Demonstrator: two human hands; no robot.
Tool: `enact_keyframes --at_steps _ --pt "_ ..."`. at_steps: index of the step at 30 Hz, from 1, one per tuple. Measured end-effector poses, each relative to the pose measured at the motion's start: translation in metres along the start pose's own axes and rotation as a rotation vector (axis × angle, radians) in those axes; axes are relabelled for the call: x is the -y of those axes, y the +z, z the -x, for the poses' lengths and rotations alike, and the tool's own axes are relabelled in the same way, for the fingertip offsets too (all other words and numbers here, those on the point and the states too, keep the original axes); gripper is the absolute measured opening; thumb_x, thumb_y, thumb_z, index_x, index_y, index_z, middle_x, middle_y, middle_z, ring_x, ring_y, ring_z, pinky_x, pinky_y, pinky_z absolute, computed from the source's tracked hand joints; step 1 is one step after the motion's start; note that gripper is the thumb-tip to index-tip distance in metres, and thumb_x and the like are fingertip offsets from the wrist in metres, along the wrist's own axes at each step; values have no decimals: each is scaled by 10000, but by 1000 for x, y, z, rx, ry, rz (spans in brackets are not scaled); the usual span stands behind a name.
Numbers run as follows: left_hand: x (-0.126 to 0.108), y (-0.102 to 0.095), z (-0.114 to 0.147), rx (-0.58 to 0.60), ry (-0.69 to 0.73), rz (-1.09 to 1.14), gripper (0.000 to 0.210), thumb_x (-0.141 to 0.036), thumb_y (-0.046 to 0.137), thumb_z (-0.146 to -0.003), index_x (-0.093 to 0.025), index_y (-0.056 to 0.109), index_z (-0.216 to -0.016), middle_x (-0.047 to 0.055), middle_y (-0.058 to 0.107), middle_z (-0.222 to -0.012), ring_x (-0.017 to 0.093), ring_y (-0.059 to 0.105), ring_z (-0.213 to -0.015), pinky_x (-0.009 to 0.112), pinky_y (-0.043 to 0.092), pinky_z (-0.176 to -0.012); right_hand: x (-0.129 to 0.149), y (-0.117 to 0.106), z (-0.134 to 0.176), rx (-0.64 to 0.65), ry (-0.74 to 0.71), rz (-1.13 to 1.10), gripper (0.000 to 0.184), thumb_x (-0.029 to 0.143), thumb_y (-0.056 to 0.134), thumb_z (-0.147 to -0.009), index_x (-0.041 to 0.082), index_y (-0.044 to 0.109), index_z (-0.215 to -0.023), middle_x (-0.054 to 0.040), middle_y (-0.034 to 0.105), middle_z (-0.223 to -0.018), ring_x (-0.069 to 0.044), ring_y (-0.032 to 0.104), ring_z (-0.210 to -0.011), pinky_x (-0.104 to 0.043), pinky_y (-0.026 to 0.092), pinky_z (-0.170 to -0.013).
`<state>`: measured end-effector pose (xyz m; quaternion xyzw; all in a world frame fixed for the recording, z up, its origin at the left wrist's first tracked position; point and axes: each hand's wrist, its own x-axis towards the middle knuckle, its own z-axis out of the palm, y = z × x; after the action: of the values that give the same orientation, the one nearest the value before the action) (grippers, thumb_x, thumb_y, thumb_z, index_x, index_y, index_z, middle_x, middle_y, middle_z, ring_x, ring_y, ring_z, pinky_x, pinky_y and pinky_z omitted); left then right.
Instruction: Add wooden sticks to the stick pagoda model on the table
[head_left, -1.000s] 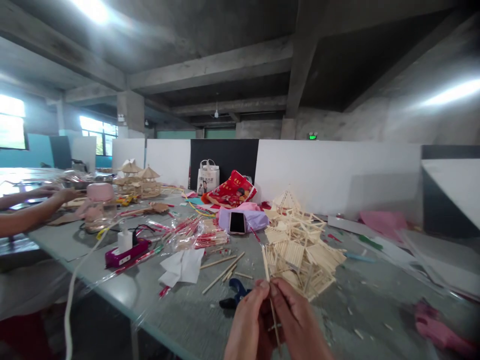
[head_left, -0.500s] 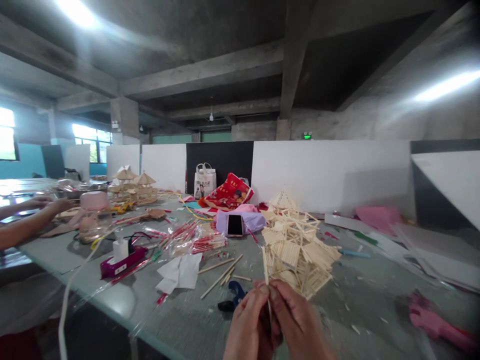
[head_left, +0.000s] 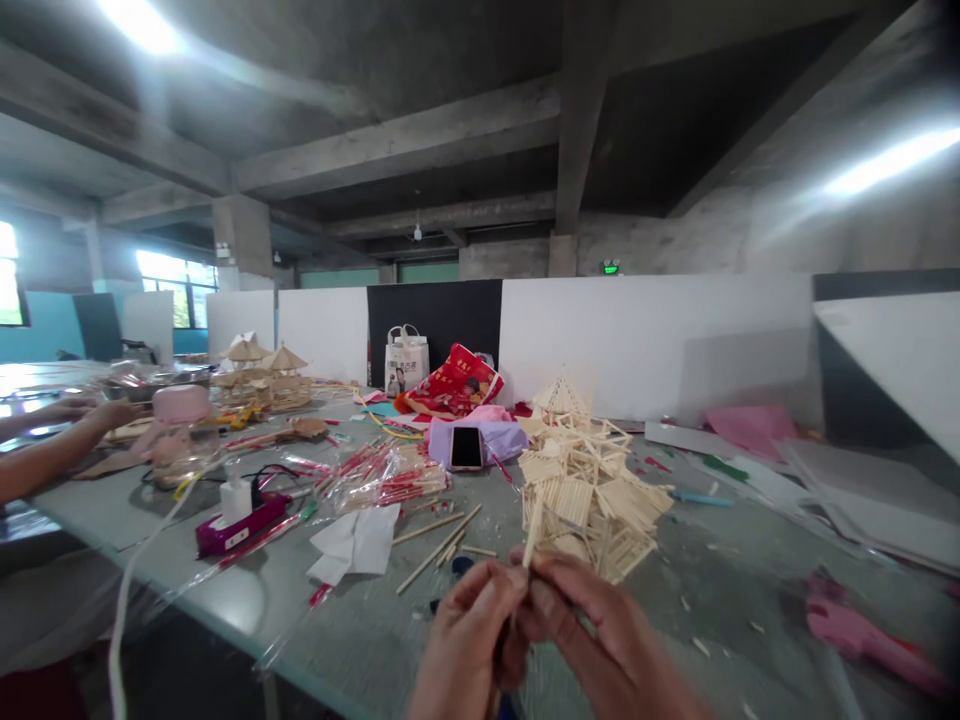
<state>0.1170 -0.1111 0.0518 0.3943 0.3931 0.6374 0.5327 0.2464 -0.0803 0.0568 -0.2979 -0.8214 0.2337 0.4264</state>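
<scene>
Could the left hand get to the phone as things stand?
Probably not at once: the left hand pinches a stick together with the right hand. The phone lies uncovered beyond loose sticks.

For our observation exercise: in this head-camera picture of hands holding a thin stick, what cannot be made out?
- Lower end of the stick: hidden between the left hand and right hand.
- Wrists: cut off by the bottom edge.
- Blue tool: mostly hidden behind the left hand.
- Print on the red bag: too small.
</scene>
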Motion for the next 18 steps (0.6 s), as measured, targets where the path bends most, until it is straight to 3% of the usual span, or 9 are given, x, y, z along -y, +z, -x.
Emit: enact_keyframes --at_steps 2,4,7,9,11,14,18 --pt "-15 -21 1 -117 31 -197 250 -403 558 -703 -163 528 -637 -49 463 -500 47 311 -421 178 189 -415 -8 3 3 82 4 151 392 401 325 -912 201 548 -1165 -84 599 -1124 -216 535 -1050 -333 426 -903" --pt "-27 -47 -1 -189 80 -451 268 -399 522 -705 -170 498 -569 -57 431 -478 56 319 -438 185 214 -436 -16 11 2 226 16 317 458 409 405 -858 126 543 -1190 -149 566 -1176 -289 499 -1097 -425 382 -947" --pt "-32 -86 -8 -332 159 -886 263 -362 481 -716 -183 460 -524 -63 406 -471 77 359 -484 196 256 -494 -19 30 -10 522 127 545 785 509 565 -705 -40 442 -1253 -299 376 -1302 -436 318 -1205 -567 239 -991" --pt "-29 -106 -14 -411 167 -1123 243 -359 457 -736 -193 486 -561 -62 443 -494 91 408 -516 203 273 -527 -17 41 -22 671 209 647 930 553 572 -669 -90 332 -1297 -335 249 -1349 -460 208 -1244 -584 183 -998" --pt "-22 -122 -20 -441 169 -1280 240 -369 427 -768 -204 512 -615 -61 494 -532 100 458 -547 206 288 -554 -17 46 -32 693 232 652 827 477 584 -662 -58 406 -1267 -321 381 -1287 -452 335 -1184 -565 258 -967" --pt "-9 -134 -30 -436 195 -1411 245 -365 403 -799 -213 520 -647 -57 536 -554 99 493 -549 204 296 -560 -29 43 -37 591 233 529 486 274 613 -609 73 614 -1052 -197 596 -1054 -361 526 -992 -461 376 -889" --pt "7 -133 -40 -453 290 -1503 237 -284 385 -826 -215 524 -647 -38 579 -589 99 533 -563 200 299 -550 -55 32 -31 398 312 145 132 235 677 -643 210 649 -770 -53 636 -872 -216 585 -820 -324 449 -759"
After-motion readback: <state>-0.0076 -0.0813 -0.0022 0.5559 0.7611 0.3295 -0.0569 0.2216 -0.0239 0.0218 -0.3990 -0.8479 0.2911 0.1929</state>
